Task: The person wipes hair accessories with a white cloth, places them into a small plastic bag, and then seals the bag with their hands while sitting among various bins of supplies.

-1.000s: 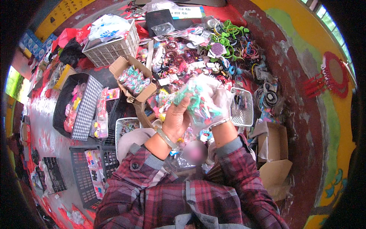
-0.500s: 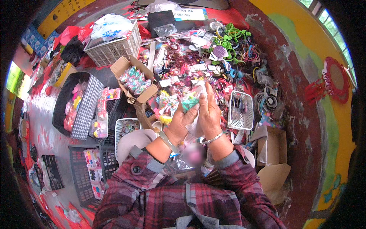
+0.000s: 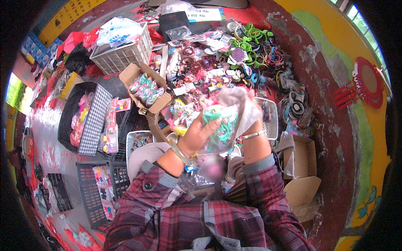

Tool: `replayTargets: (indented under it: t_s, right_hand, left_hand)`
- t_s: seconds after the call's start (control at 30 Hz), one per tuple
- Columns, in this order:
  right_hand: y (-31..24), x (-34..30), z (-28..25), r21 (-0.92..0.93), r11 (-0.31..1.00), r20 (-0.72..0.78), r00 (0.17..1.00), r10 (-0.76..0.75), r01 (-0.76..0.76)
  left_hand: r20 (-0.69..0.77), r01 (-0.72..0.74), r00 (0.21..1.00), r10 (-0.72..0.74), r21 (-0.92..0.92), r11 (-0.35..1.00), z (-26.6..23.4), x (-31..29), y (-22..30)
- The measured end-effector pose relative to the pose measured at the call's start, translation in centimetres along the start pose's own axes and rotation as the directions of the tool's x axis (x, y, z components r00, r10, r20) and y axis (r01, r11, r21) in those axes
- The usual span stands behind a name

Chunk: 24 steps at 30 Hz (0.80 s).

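Note:
My left hand (image 3: 196, 137) is closed on the left edge of a clear plastic bag (image 3: 221, 130) with green and pink pieces inside, its thumb lying across the front. A pale grey cloth (image 3: 244, 105) is held in my right hand (image 3: 256, 121) and drapes beside the bag's right edge. The cloth hides most of the right hand's fingers. Both hands are above a heap of small hair accessories (image 3: 201, 79). Left of them, an open cardboard box (image 3: 162, 104) holds several similar filled bags.
At the right stands a white plastic basket (image 3: 272, 121), partly behind my right hand, with an open cardboard box (image 3: 303, 161) nearer me. Leftward are a houndstooth-patterned box (image 3: 93, 119), a dark crate (image 3: 90, 201) and a small white basket (image 3: 130, 152). A large pale crate (image 3: 125, 56) stands farther back.
The hands have parted, with my right hand moving rightward and the cloth now spread at the bag's side. More of the bag of green pieces shows, facing up.

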State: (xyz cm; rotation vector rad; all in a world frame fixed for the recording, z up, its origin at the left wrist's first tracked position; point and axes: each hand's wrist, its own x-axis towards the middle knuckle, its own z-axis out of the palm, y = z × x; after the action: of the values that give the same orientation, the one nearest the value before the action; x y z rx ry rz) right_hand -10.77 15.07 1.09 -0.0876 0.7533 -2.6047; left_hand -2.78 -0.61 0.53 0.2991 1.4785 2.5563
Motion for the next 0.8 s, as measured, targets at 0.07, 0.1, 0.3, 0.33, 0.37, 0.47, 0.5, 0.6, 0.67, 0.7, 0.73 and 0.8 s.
replayTargets:
  t_s: [0.07, 0.1, 0.3, 0.33, 0.37, 0.47, 0.5, 0.6, 0.67, 0.7, 0.73, 0.8]
  right_hand:
    - [-0.7, -0.6, 0.8, -0.226, 0.95, -0.023, 0.974, -0.226, 0.215]
    - [-1.0, -0.9, 1.6, -0.365, 0.887, -0.126, 0.929, -0.347, 0.282]
    - [3.2, -2.9, 4.9, -0.882, -0.416, 0.255, 0.967, -0.025, 0.222]
    - [3.4, -2.8, 4.9, -0.886, -0.443, 0.166, 0.986, -0.033, 0.134]
    - [3.4, -2.7, 4.6, -0.896, -0.435, 0.121, 0.991, -0.05, 0.087]
    - [3.6, -2.0, 3.7, -0.925, -0.379, 0.017, 0.997, -0.076, -0.013]
    - [3.5, -1.8, 3.3, -0.939, -0.342, -0.005, 0.997, -0.074, -0.03]
    - [3.1, -0.6, -0.2, -0.986, -0.103, -0.13, 0.992, -0.011, -0.13]
    - [2.3, -0.4, -0.3, -0.957, 0.153, -0.223, 0.962, 0.155, -0.246]
    - [1.7, -0.5, 0.6, -0.952, 0.25, -0.14, 0.979, 0.15, -0.175]
    - [1.7, -0.9, 0.8, -0.985, 0.168, -0.034, 0.995, 0.095, -0.05]
    - [1.4, -1.5, 1.6, -0.995, 0.052, 0.087, 0.995, 0.038, 0.085]
  left_hand:
    - [-0.062, -0.062, 0.996, 0.066, 0.061, 0.996, -0.4, 0.2, -0.5]
    - [-0.039, -0.037, 0.998, 0.04, 0.066, 0.997, -0.3, 0.6, -0.4]
    - [0.128, -0.068, 0.991, 0.026, 0.341, 0.938, -1.4, 0.1, -3.5]
    - [0.198, -0.102, 0.98, 0.02, 0.414, 0.904, -1.1, 0.0, -3.3]
    - [0.267, -0.144, 0.964, 0.013, 0.478, 0.866, -0.8, 0.0, -3.1]
    - [0.297, -0.105, 0.951, -0.082, 0.562, 0.821, -1.8, 0.8, -5.3]
    - [0.254, 0.057, 0.956, -0.15, 0.341, 0.938, -2.0, 0.9, -5.7]
    - [0.351, -0.216, 0.936, 0.033, 0.497, 0.84, -1.5, 0.3, -3.2]
    - [0.311, -0.257, 0.946, 0.085, 0.57, 0.781, -1.0, -0.4, -1.7]
    - [0.263, -0.185, 0.962, 0.066, 0.459, 0.869, -1.3, -0.5, -1.6]
    - [0.223, -0.113, 0.975, 0.002, 0.486, 0.867, -1.7, -0.4, -1.3]
    - [0.155, -0.013, 0.986, -0.058, 0.419, 0.908, -1.9, -0.7, -0.3]
